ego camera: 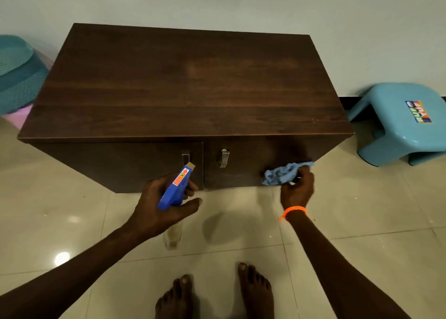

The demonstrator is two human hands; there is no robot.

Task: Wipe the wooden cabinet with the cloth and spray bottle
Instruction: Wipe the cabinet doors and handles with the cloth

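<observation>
Down at the wooden cabinet (185,84) front, the right hand (298,189) bunches the cloth (282,174) against the right door, wiping; the left hand (164,205) grips the spray bottle (175,188), aimed at the left door. Left door seemingly remains; top unclear.

Teal perforated basket (17,75) at far left, tilted, over something pink (18,119) on the floor. Light blue plastic stool (395,123) at right — colourful sticker (418,111) on its seat. Glossy cream tiled floor (72,198), pale wall (217,2) behind — dark skirting strip (350,102) at its base.
</observation>
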